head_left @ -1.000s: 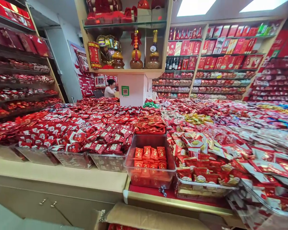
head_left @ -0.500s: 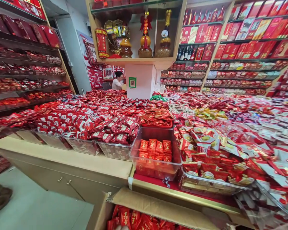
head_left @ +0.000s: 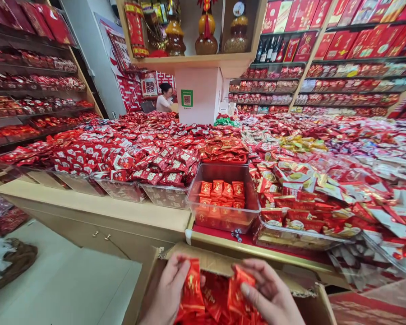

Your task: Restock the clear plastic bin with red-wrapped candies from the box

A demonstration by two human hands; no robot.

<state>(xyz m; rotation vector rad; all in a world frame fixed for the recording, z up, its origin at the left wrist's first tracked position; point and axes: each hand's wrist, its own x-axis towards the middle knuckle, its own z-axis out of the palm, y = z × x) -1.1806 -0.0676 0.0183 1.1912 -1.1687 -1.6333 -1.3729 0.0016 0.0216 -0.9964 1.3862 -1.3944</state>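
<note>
In the head view, an open cardboard box (head_left: 203, 256) below the counter's (head_left: 165, 219) front edge holds loose red packets. Above it, the left hand (head_left: 171, 289) pinches one red packet (head_left: 194, 286), fingers nearly closed; the right hand (head_left: 270, 291), half curled, grips another packet (head_left: 237, 291) between thumb and fingers. At the counter's front edge, a clear bin (head_left: 223, 171) contains neat rows of red packets; heaped bins (head_left: 167, 196) line the edge leftward.

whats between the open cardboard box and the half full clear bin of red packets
From the cardboard box outward, the head view shows the counter's gold edge, then its red surface with a small shiny piece on it.
</note>
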